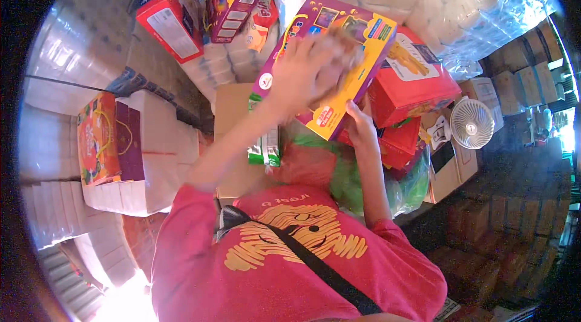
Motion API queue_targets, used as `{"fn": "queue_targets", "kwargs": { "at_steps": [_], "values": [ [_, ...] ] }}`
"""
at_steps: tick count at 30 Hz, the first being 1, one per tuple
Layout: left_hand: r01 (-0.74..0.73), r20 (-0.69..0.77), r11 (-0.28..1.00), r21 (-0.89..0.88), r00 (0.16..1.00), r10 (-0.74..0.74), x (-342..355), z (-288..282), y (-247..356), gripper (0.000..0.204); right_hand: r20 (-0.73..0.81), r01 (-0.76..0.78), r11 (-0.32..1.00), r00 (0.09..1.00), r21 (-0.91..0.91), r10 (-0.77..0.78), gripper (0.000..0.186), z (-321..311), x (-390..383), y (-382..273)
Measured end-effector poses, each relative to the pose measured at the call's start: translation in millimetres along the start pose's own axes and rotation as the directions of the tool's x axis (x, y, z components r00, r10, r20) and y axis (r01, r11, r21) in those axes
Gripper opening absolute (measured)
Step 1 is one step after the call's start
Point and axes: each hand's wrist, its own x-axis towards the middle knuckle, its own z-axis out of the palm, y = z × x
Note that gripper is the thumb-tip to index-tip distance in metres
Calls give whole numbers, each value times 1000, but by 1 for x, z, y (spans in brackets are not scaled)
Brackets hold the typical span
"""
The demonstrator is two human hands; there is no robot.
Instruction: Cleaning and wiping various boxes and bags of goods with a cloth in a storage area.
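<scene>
A purple and yellow carton with a handle (pixel 375 56) is held up tilted in front of me. My right hand (pixel 362 123) grips its lower right edge, thumb on the front face and the other fingers mostly hidden. My left hand (pixel 305 74) lies across the front of the carton, smeared by motion. Whether its blurred fingers hold anything cannot be made out. Just behind the carton, to the right, is a red box with a picture of biscuits (pixel 417 83). Below my left wrist a green packet (pixel 264 146) stands by a brown cardboard box (pixel 233 104).
At the upper left stand a red box (pixel 172 10) and a purple box (pixel 232 1) on plastic-wrapped stacks. An orange gift box (pixel 97 140) sits on a white carton at the left. A white fan (pixel 472 122) is on the right. Green and red plastic bags (pixel 345 180) lie before me.
</scene>
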Motion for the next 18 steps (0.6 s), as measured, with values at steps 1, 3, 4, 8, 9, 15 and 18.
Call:
{"fn": "queue_targets", "kwargs": {
  "at_steps": [1, 3, 4, 8, 9, 15, 18],
  "values": [
    [-16, -72, 999, 29, 997, 18, 24, 18, -7, 32, -2, -7, 1000, 1000, 30, 7, 73, -1, 0, 0],
    [70, -86, 995, 67, 994, -64, 66, 42, -31, 31, -7, -16, 1000, 1000, 11, 16, 70, 3, 1, -1],
    [124, -88, 986, 113, 990, -114, 78, 47, -41, 32, -18, -18, 1000, 1000, 1, 18, 68, 6, 2, 0],
    [151, -84, 982, 109, 986, -142, 69, 50, -49, 36, -59, 53, 993, 996, -102, -59, 57, 21, -2, -5],
    [125, -85, 990, 72, 989, -118, 56, 44, -41, 37, -84, 61, 991, 994, -119, -71, 58, 23, -3, -8],
    [256, 79, 967, 1, 964, -255, -69, -16, -8, 45, -102, 70, 997, 992, -41, -74, 68, 11, -2, -6],
    [327, 15, 945, -11, 945, -327, -75, -13, -8, 43, -89, 84, 993, 992, -80, -91, 79, 9, -6, -7]
  ]
}}
